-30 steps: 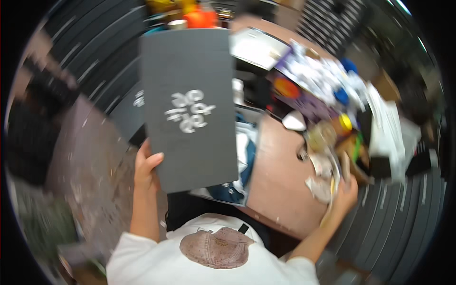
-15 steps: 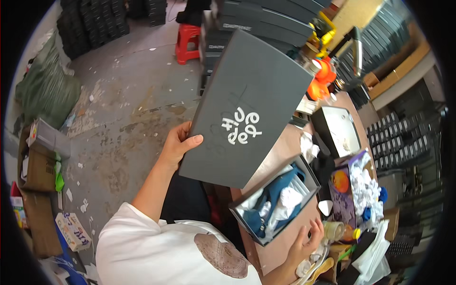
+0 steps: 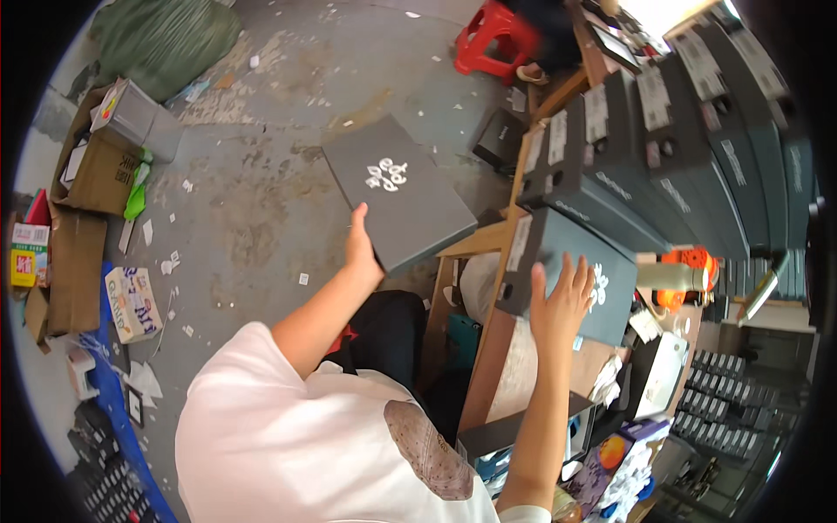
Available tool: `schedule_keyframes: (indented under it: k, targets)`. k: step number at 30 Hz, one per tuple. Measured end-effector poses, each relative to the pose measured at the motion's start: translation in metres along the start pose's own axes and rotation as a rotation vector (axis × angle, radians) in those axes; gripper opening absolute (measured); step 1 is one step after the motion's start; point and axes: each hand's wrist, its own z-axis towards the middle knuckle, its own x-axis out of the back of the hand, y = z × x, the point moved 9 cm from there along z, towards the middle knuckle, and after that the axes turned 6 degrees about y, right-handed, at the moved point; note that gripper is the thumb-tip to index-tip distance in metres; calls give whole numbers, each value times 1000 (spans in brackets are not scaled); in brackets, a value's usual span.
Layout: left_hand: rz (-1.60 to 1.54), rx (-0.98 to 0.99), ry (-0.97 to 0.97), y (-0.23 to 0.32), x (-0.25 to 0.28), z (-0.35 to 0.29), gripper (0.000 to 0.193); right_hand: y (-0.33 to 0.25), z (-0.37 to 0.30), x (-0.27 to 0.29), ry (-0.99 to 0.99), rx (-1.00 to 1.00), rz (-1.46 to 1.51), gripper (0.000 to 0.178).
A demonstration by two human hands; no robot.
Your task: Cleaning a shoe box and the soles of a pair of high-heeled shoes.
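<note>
A dark grey shoebox lid (image 3: 405, 196) with white lettering is tilted over the floor to my left. My left hand (image 3: 360, 244) grips its near left edge, thumb along the side. To the right, my right hand (image 3: 562, 301) has its fingers spread against the face of a closed dark grey shoebox (image 3: 571, 244); whether it presses or just hovers I cannot tell. That box lies at the near end of a row of shoeboxes on the table. Below, partly hidden by my right forearm, sits an open shoebox (image 3: 582, 427) with something blue inside.
Several dark shoeboxes (image 3: 649, 166) line the table at right. A purple carton (image 3: 610, 453) holds crumpled white paper. A red stool (image 3: 497, 39) and a person's foot (image 3: 532, 74) are at the far side. Cardboard boxes (image 3: 78, 279) and a green sack (image 3: 161, 44) stand left.
My view has swung toward the row of shoeboxes. The lid has moved farther from me, still in my left hand. My right hand has risen from beside the open shoebox to the closed one.
</note>
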Motion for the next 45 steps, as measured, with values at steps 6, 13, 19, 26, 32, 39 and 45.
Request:
schedule_keyframes:
  k: [6,13,19,26,32,39,45]
  targets:
    - [-142,0,87,20,32,21,54,27,32,-75,-46,-294,-135,101]
    - [-186,-131,444,114,92,-11,54,33,36,-78,84,-112,-197,95]
    - [-332,-398,563,198,106,-91,49,-5,34,-53,125,-16,-110,87]
    - [-542,-575,671,264,150,-184,49,-34,108,-175,-288,136,310,86]
    - [-852,-691,599,272,186,-235,41,-84,145,-264,-623,162,547,86]
    - [-783,-664,806,323,180,-213,47,-278,141,-366,-1110,239,806,85]
    - [-780,-728,676,394,196,-230,48,-490,143,-404,-1499,332,924,84]
